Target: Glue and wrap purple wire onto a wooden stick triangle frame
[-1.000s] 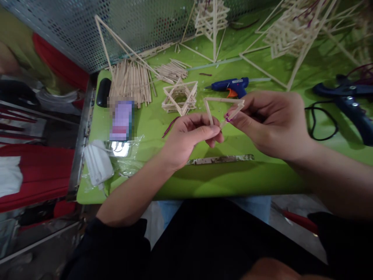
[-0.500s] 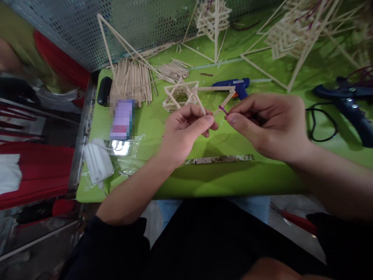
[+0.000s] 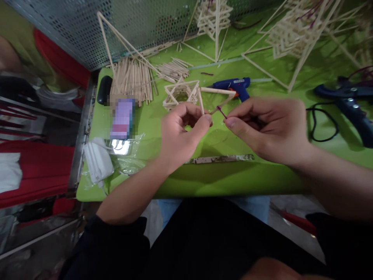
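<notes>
Between thumb and fingers, my left hand (image 3: 185, 134) pinches one corner of a small triangle of thin wooden sticks (image 3: 217, 91). Purple string (image 3: 222, 112) is looped round the triangle's near stick. Its end runs taut to my right hand (image 3: 266, 126), whose thumb and forefinger are closed on it. Just behind the triangle lies a blue glue gun (image 3: 231, 84). A star-shaped stick frame (image 3: 179, 94) sits on the table beyond my left hand. My fingers hide the held corner and the string's tip.
Loose sticks (image 3: 132, 81) are piled at the back left, near a phone (image 3: 122, 118) and a white charger (image 3: 99, 160). Larger stick structures (image 3: 288, 41) stand at the back right. A dark blue plier-like tool (image 3: 349, 103) lies at right. A flat strip (image 3: 218, 159) rests near the table's front edge.
My left hand has shifted slightly left and the triangle has tilted in it. The string between the triangle and my right hand looks longer now.
</notes>
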